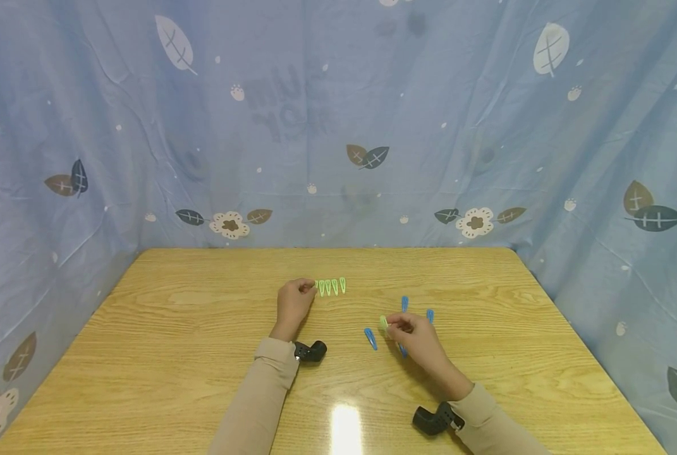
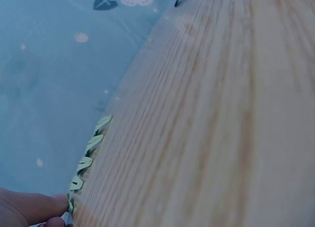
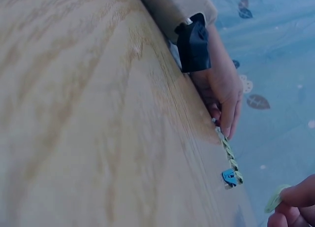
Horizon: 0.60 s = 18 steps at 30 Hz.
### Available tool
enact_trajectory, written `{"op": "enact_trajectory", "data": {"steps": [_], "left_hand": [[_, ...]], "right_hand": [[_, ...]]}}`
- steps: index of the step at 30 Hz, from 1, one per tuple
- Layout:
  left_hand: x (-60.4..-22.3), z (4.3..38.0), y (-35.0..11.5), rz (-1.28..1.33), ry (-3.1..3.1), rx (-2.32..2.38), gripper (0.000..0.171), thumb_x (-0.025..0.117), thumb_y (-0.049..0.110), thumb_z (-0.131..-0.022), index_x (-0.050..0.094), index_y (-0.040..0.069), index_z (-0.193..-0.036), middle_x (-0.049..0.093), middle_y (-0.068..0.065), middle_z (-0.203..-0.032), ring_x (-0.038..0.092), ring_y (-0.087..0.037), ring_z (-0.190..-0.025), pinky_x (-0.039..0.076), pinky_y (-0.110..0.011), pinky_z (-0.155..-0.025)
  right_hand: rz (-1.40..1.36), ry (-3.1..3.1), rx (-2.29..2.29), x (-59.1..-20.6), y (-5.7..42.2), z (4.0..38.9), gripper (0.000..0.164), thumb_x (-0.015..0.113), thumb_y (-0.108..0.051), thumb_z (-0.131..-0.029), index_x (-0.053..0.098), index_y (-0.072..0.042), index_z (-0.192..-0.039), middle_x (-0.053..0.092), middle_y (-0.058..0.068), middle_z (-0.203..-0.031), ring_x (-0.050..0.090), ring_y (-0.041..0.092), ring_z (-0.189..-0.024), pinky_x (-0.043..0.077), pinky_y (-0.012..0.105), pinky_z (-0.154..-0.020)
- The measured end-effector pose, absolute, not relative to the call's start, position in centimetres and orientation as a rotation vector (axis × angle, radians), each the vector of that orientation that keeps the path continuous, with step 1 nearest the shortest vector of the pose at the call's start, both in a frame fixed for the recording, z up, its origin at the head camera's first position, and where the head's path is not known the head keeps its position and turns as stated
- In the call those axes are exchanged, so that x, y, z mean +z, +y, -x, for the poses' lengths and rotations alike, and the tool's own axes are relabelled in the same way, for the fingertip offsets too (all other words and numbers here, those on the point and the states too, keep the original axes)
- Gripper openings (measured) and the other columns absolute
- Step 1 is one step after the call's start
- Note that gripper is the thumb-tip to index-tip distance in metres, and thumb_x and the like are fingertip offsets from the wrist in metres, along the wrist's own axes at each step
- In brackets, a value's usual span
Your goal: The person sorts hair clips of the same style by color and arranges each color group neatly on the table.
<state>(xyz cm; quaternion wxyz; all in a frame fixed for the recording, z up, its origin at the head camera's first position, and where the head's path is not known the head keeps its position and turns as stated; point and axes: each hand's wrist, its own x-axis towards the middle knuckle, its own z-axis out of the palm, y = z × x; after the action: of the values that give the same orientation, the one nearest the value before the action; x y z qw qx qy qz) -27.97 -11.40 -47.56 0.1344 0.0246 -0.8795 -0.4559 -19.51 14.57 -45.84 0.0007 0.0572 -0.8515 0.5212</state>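
A row of several light green snap hair clips (image 1: pixel 335 287) lies side by side on the wooden table. My left hand (image 1: pixel 294 306) is at the row's left end, pinching the last green clip (image 2: pixel 70 206) between thumb and finger; the fingertips hide most of it. To the right, my right hand (image 1: pixel 418 338) holds another green hair clip (image 1: pixel 384 323) by one end, raised off the table in the right wrist view. Around this hand lie several blue hair clips, one blue clip (image 1: pixel 370 339) to its left and another (image 1: pixel 404 303) beyond it. Others are partly covered by the hand.
The wooden table (image 1: pixel 173 354) is bounded at the back and sides by a blue patterned curtain (image 1: pixel 315 126). Each wrist wears a black camera, the left one (image 1: pixel 311 351) and the right one (image 1: pixel 432 419). A bright reflection shows near the table's front.
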Motion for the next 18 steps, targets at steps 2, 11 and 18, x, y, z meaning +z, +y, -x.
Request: {"op": "enact_trajectory", "data": {"steps": [2, 11, 18], "left_hand": [[-47.5, 27.9, -11.4, -0.072, -2.549, -1.321, 0.017, 0.069, 0.011, -0.085, 0.073, 0.002, -0.099, 0.069, -0.01, -0.085, 0.063, -0.022, -0.079, 0.051, -0.035, -0.07], [-47.6, 28.1, -11.4, -0.08, -2.546, -1.313, 0.016, 0.069, 0.011, -0.085, 0.073, 0.003, -0.098, 0.069, -0.01, -0.085, 0.063, -0.021, -0.078, 0.051, -0.035, -0.07], [-47.6, 27.9, -11.5, -0.069, -2.535, -1.329, 0.015, 0.07, 0.01, -0.084, 0.074, 0.003, -0.097, 0.069, -0.01, -0.084, 0.062, -0.022, -0.078, 0.051, -0.035, -0.068]], "right_hand": [[-0.147, -2.669, 1.697, -45.8, 14.6, 19.6, 0.021, 0.066, -0.008, -0.087, 0.067, 0.002, -0.106, 0.064, 0.008, -0.087, 0.059, 0.013, -0.073, 0.05, 0.022, -0.064], [-0.144, -2.669, 1.817, -43.8, 14.2, 19.2, 0.022, 0.061, -0.006, -0.09, 0.063, 0.006, -0.108, 0.062, 0.01, -0.088, 0.06, 0.02, -0.076, 0.052, 0.024, -0.067], [-0.168, -2.634, 1.847, -45.1, 14.2, 21.1, 0.027, 0.062, -0.01, -0.091, 0.062, 0.004, -0.113, 0.06, 0.011, -0.093, 0.061, 0.018, -0.078, 0.054, 0.028, -0.071]]}}
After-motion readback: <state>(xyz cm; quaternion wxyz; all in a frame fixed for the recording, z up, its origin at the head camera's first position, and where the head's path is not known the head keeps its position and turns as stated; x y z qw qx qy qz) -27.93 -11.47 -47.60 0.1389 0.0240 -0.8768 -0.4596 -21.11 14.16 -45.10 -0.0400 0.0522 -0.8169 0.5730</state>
